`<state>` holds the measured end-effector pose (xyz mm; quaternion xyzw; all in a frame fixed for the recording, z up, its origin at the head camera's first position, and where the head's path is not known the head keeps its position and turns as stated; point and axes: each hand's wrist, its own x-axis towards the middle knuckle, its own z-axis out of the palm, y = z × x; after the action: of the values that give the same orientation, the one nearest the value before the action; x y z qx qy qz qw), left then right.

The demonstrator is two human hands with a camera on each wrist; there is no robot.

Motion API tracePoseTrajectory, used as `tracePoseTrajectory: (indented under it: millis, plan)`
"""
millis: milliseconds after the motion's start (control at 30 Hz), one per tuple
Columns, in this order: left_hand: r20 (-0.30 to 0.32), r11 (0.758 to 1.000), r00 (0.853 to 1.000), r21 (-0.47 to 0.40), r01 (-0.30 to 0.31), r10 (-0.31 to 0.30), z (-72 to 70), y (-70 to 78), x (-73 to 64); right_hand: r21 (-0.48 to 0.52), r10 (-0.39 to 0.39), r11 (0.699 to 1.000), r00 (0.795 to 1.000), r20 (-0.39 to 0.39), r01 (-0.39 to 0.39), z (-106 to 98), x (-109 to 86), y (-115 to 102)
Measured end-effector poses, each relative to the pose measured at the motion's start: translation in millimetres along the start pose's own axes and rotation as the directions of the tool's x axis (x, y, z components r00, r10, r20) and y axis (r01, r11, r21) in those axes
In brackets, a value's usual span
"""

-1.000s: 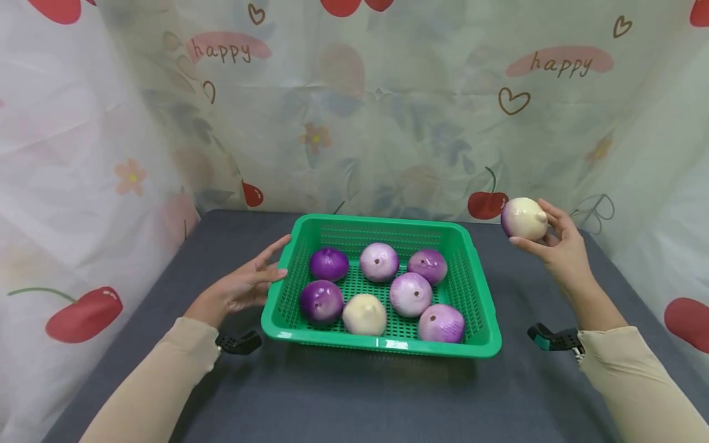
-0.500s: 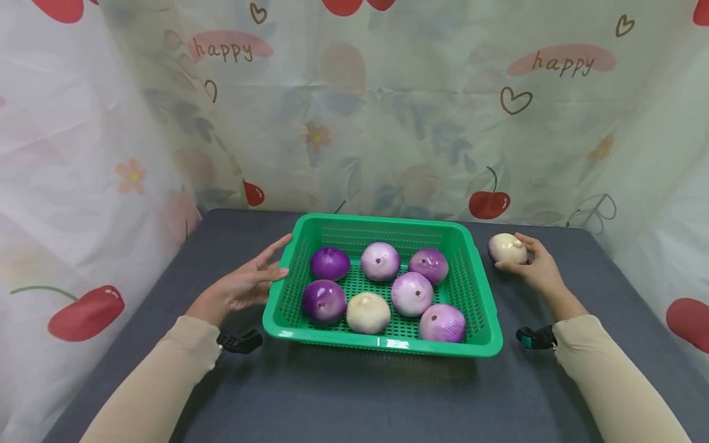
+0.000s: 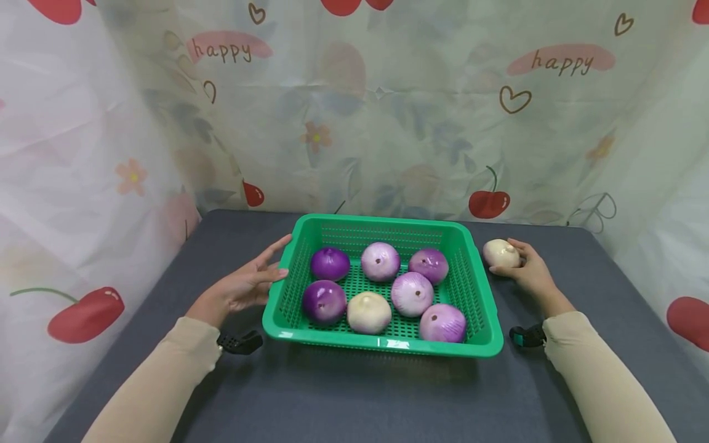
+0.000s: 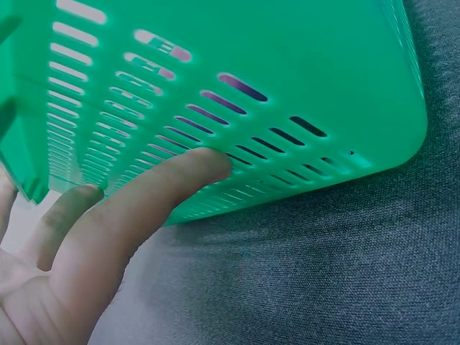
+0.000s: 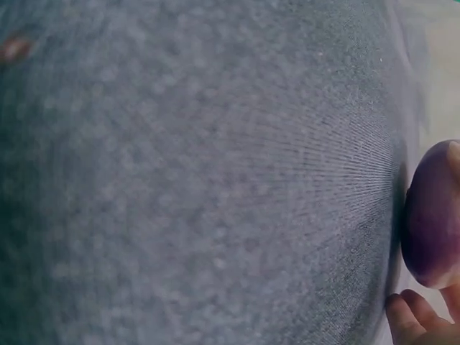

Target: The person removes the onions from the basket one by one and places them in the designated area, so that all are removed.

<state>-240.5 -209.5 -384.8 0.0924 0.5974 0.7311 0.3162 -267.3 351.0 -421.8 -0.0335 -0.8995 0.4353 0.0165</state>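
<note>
Green plastic basket point(image 3: 448, 350) of onions point(image 3: 412, 295): left hand point(image 3: 244, 284) against left side, presumably steadying; right hand point(image 3: 532, 271), well apart, grips pale-ended onion point(image 3: 500, 253).

Green, perforated in rows, in the basket point(image 3: 332, 339); deep purple in the two leftmost onions point(image 3: 324, 302); lilac to mid-purple in four onions point(image 3: 412, 295); cream in the front-middle onion point(image 3: 368, 312); cream and purple in the outside onion point(image 3: 500, 253); dark grey on the bench point(image 3: 354, 394); beige on the sleeves point(image 3: 149, 381); red cherries point(image 3: 490, 204) and brown hearts point(image 3: 515, 99) on the pale curtain point(image 3: 382, 117).
</note>
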Motion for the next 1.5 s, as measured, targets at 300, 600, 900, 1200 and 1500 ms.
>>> tracePoseTrajectory:
  millis: [300, 600, 900, 1200, 1500]
  plan:
    - [0.004, 1.0, 1.0, 0.0, -0.001, 0.001, 0.0, 0.6, -0.2, 0.001, 0.016, 1.0, 1.0, 0.019, -0.016, -0.5, 2.8, 1.2]
    - [0.009, 1.0, 1.0, 0.001, -0.001, 0.001, -0.9, -1.1, 1.2, -0.001, 0.023, 1.0, 0.999, 0.029, -0.023, 0.8, 0.7, -1.5]
    - [-0.005, 1.0, 1.0, -0.001, 0.004, -0.004, 0.5, -0.5, 0.6, 0.001, 0.018, 1.0, 0.999, 0.04, -0.018, 0.7, 0.3, -2.5]
    - [-0.01, 1.0, 1.0, -0.001, 0.002, -0.002, 0.7, -0.3, -0.5, 0.0, 0.018, 1.0, 0.998, 0.062, -0.018, 0.5, 2.9, 0.1]
    - [0.01, 1.0, 1.0, -0.001, 0.0, 0.0, -0.1, -0.5, 0.2, -0.001, 0.024, 1.0, 0.998, 0.06, -0.024, -0.1, 2.0, -3.6]
